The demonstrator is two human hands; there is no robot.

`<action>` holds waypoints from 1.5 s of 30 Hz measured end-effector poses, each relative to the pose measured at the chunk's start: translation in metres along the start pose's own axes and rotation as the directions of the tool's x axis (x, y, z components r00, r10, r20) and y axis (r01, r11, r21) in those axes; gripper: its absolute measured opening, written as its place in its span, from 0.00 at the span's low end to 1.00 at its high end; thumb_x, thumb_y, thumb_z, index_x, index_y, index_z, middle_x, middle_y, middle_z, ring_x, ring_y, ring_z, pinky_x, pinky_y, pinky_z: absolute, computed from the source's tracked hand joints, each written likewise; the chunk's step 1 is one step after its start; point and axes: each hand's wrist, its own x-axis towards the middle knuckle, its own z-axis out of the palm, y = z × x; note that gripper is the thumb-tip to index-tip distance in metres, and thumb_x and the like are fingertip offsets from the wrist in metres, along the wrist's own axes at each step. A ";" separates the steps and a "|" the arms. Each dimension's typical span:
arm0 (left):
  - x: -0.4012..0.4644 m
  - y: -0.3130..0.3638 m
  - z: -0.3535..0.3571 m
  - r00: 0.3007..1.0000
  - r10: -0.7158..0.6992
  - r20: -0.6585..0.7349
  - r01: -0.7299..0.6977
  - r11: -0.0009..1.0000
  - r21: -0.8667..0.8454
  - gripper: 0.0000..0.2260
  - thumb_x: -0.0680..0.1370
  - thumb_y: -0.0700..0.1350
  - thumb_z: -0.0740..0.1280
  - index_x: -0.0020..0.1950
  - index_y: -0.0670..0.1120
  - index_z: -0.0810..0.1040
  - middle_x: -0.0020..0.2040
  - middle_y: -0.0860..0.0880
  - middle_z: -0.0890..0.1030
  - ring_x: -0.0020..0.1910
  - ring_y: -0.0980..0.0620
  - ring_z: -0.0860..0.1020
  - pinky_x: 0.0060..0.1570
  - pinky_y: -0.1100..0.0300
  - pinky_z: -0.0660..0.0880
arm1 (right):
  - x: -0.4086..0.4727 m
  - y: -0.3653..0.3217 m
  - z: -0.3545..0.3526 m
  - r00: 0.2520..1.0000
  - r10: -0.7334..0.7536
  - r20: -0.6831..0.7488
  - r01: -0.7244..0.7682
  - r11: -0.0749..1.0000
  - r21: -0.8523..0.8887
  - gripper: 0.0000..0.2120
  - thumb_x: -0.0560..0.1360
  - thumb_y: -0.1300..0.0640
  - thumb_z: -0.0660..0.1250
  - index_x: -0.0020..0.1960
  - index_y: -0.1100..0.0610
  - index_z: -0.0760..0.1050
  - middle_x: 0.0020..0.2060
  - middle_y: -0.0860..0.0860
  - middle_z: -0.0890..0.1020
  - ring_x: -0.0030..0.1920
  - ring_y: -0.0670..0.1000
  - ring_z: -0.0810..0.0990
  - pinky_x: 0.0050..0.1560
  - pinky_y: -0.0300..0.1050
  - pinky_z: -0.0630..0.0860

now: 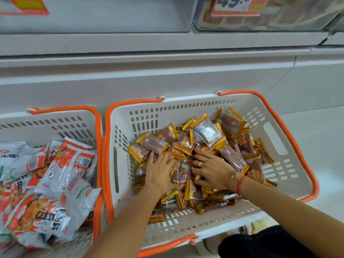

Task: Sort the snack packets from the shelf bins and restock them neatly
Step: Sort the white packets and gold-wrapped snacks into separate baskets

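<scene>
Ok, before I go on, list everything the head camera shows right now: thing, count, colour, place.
White slotted plastic basket with orange handles: one, centre-right, on the floor against the shelf base.
Gold-edged brown snack packets: a pile too tangled to count, inside that basket.
Second white basket with orange handle: one, left, partly cut off.
White-and-orange printed snack bags: many, piled in the left basket.
Orange price sign: one, top right, on a clear bin front.
Pale grey shelf ledge: one, across the frame above the baskets.
Left hand: fingers spread, resting on the packets.
Right hand: fingers spread on the packets, ring on one finger, red thread at the wrist.
</scene>
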 end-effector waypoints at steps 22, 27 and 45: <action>-0.074 -0.033 -0.067 0.988 0.086 -0.131 -0.079 0.995 0.058 0.29 0.79 0.44 0.65 0.78 0.51 0.58 0.79 0.48 0.54 0.78 0.46 0.50 0.75 0.48 0.45 | 0.057 -0.051 -0.007 0.902 0.362 0.235 -0.348 0.932 -0.102 0.32 0.73 0.35 0.63 0.64 0.59 0.74 0.64 0.57 0.71 0.61 0.59 0.69 0.70 0.58 0.58; -0.104 -0.051 -0.070 0.939 0.065 -0.339 -0.150 0.962 -0.230 0.17 0.83 0.47 0.59 0.71 0.55 0.70 0.70 0.58 0.70 0.66 0.58 0.69 0.62 0.63 0.67 | 0.051 -0.033 -0.021 0.939 0.275 0.208 -0.277 0.961 -0.019 0.10 0.76 0.55 0.63 0.54 0.54 0.79 0.55 0.52 0.80 0.58 0.55 0.72 0.63 0.52 0.63; -0.113 -0.055 -0.058 0.791 -0.221 -0.570 -0.080 0.887 -0.456 0.07 0.72 0.39 0.73 0.44 0.51 0.83 0.41 0.57 0.83 0.40 0.57 0.79 0.42 0.66 0.68 | 0.065 -0.051 -0.010 0.889 0.285 0.358 -0.295 0.955 -0.026 0.13 0.78 0.51 0.62 0.59 0.55 0.77 0.59 0.54 0.78 0.65 0.56 0.68 0.63 0.51 0.68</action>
